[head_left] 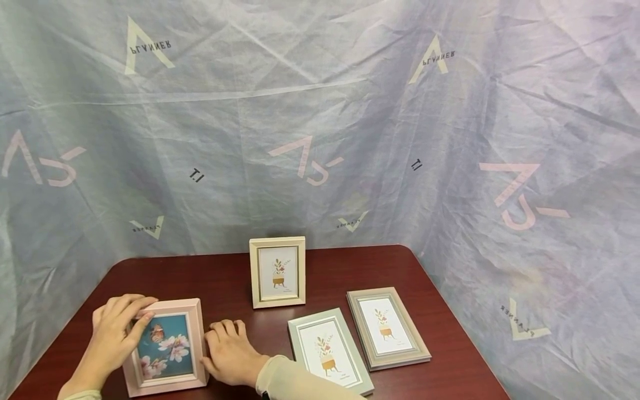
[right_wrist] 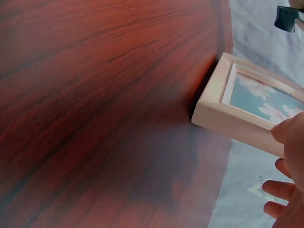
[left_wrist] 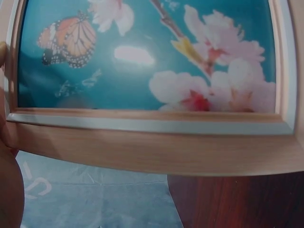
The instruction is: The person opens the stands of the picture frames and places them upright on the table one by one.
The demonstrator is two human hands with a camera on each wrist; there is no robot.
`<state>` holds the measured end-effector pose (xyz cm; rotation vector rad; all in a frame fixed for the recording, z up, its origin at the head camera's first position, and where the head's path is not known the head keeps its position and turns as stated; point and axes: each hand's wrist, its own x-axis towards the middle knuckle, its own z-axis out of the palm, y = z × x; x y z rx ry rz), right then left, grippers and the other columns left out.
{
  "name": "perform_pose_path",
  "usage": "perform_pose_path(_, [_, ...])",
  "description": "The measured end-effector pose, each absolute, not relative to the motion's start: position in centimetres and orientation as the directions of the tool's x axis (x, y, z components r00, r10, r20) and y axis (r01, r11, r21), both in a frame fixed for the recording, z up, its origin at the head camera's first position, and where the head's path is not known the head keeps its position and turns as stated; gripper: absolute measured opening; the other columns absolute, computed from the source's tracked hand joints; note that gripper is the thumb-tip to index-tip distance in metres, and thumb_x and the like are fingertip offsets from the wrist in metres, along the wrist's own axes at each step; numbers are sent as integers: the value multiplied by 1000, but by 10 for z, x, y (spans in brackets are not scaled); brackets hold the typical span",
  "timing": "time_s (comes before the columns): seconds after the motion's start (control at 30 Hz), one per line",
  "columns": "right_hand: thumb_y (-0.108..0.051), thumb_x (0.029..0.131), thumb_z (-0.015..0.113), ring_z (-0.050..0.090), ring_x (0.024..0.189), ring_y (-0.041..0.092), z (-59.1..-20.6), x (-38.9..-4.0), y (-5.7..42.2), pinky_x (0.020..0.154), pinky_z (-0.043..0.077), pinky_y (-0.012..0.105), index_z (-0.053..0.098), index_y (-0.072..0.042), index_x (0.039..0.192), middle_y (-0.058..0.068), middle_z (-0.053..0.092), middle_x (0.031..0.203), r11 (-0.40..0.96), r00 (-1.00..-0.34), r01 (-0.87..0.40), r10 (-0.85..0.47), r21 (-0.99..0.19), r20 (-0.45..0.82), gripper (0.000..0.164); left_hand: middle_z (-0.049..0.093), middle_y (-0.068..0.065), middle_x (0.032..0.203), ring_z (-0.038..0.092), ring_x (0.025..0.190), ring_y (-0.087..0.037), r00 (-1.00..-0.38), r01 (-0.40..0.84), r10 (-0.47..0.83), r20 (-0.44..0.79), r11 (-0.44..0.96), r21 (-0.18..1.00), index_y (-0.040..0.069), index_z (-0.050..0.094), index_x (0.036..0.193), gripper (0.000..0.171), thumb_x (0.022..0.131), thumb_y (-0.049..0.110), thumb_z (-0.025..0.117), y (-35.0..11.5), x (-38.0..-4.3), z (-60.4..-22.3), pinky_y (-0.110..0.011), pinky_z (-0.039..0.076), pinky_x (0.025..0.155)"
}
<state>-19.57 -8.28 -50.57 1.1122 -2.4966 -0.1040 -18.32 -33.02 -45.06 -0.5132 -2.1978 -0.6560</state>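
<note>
A pink picture frame [head_left: 166,347] stands upright at the front left of the table, holding a teal picture with a butterfly [left_wrist: 71,40] and pink blossoms. My left hand [head_left: 114,333] grips its upper left corner, thumb across the front and fingers over the top edge. At the frame's right side is my right hand [head_left: 232,353]. In the right wrist view its thumb [right_wrist: 285,130] touches the frame's side edge, while the other fingers [right_wrist: 278,190] are loosely bent and apart from the frame. Only part of the left hand shows in the left wrist view.
A cream picture frame [head_left: 277,300] stands upright at the back middle of the dark red table [head_left: 210,278]. A pale green frame [head_left: 300,328] lies flat under the right forearm, and a beige-grey frame [head_left: 400,358] lies beside it. Printed grey cloth [head_left: 240,139] hangs around the table.
</note>
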Motion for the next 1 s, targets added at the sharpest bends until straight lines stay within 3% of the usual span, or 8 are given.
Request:
perform_pose_path(0.43, [-55,99,47,38,123,11,-500,-198,-82,98,30,36,53,-25,124,-6,46,132,674,-623,-709,-737,208,264,40,60,-10,104,45,99,-22,-626,509,161,763,826,243,6,68,111,25,88,16,71,-330,-185,-443,-60,23,80])
perform_pose_path(1.0, [-55,98,50,38,123,10,-497,-205,-70,97,29,33,52,-25,127,-7,45,132,671,-626,-722,-737,168,254,42,64,-9,104,48,97,-25,-656,469,179,733,858,210,7,66,117,32,89,20,71,-319,-181,-433,-55,25,79])
